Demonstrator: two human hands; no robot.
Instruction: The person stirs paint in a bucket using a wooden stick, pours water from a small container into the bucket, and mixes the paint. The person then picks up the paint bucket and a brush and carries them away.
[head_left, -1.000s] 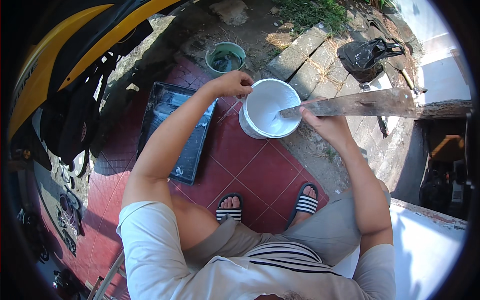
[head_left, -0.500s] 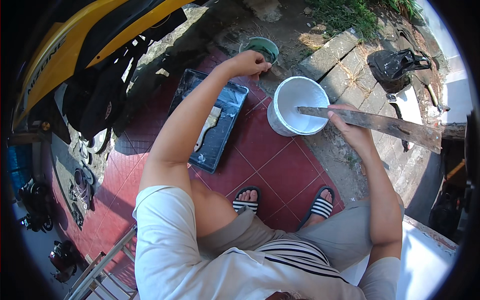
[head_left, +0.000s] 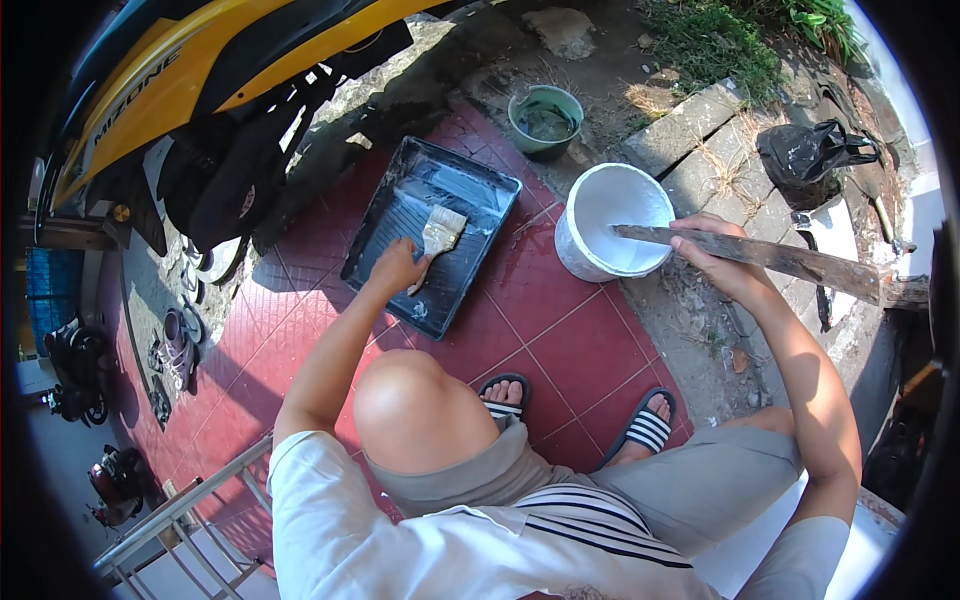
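Paint tray, black, lies on red floor tiles at 11 o'clock; left hand rests on it, fingers closed round the handle of a paintbrush. White paint bucket at 1 o'clock, just right of tray. Right hand clamped on wooden stick, tip inside bucket.
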